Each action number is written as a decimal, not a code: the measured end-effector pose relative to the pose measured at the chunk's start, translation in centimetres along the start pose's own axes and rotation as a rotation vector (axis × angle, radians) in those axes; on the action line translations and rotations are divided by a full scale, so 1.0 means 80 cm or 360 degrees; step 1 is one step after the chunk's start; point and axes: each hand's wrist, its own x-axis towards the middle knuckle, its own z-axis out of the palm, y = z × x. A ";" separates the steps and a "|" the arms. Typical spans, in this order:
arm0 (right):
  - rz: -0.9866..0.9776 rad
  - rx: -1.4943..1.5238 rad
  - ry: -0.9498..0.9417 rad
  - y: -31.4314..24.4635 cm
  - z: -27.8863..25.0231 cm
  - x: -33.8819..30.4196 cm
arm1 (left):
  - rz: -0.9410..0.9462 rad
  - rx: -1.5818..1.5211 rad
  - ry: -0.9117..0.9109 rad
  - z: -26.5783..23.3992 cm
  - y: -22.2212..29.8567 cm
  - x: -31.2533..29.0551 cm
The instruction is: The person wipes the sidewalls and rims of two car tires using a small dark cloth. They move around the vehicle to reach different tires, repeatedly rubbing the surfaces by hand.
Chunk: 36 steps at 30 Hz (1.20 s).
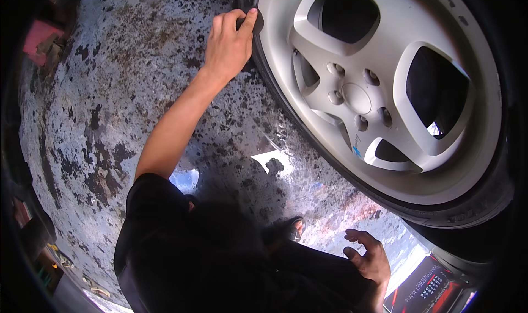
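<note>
A large silver alloy wheel [356, 98] with a dark tyre [291, 118] fills the upper right. At the tyre's left edge, my left hand [228, 46] is closed round a small black pad-like thing [257, 24], which lies against the tyre's sidewall. Most of that thing is hidden by my fingers and thumb, so its exact kind does not show. My right hand [369, 258] hangs low in front of me, below the wheel. Its fingers are loosely bent and apart, with nothing between them.
A worn, stained grey floor [110, 109] stretches under and left of the wheel, with bright wet-looking patches. My sandalled foot [297, 229] shows near the middle. At the lower right is a black and red printed surface [421, 285]. A red object [41, 41] sits far left.
</note>
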 end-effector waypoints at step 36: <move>-0.0246 0.0084 0.0388 -0.053 0.034 -0.171 | -0.1125 -0.1609 -0.1415 -0.072 0.473 -0.117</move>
